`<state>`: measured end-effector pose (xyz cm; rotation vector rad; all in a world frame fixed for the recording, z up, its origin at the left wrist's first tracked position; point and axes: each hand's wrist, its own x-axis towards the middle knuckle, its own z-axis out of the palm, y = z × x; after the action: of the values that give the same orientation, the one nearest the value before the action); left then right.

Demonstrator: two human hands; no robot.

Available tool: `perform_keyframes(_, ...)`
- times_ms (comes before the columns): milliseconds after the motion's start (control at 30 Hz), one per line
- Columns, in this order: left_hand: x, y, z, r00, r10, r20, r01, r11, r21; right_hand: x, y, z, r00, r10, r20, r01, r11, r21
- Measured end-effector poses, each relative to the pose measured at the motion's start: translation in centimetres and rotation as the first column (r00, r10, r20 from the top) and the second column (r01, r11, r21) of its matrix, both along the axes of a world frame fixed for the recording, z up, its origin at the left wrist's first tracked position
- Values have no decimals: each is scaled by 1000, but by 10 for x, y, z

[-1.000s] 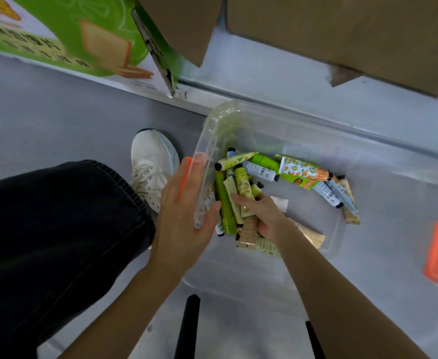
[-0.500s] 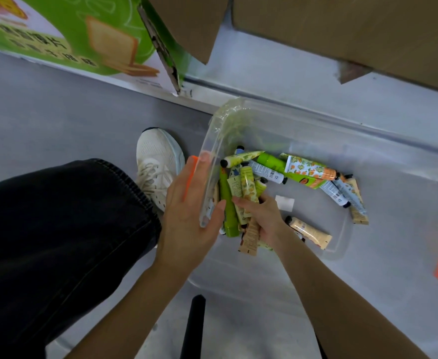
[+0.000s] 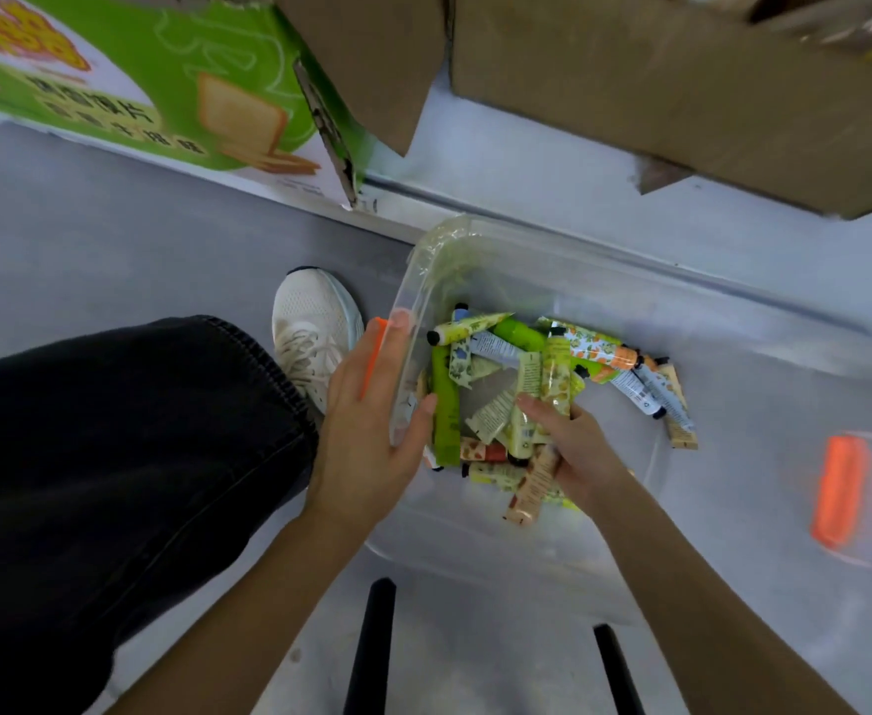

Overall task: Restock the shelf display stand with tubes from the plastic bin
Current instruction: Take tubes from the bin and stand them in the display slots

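Item: clear plastic bin (image 3: 604, 289), my left hand (image 3: 367, 436) clasping its left wall. Contents: loose tubes (image 3: 596, 350); my right hand (image 3: 576, 448) grips several.

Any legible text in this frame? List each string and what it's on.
No text here can be quoted.
On the green carton: Chinese characters and a yellow-orange logo, too blurred to read.
On the tubes in the plastic bin: fine label print, too small to read.
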<state>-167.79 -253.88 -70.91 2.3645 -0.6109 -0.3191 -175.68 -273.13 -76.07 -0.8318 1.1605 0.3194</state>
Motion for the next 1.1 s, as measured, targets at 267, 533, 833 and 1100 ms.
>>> perform_keyframes(267,-9,-37,62,992,34,-118,-41,998,-56,-20,-15,109,982,33,188,-31,999,-9)
perform_keyframes(533,-2,-89,174,388,-159,-908,-395,861,-320,-5,-19,221,929,110,354,-95,994,-59)
perform_keyframes(833,-29,-110,239,465,-246,-851,-475,741,-474,-4,-9,289,866,53,497,27,988,-154)
perform_keyframes(1100,-34,-122,259,466,-277,-840,-515,688,-512,-10,-8,307,828,-60,557,201,960,-194)
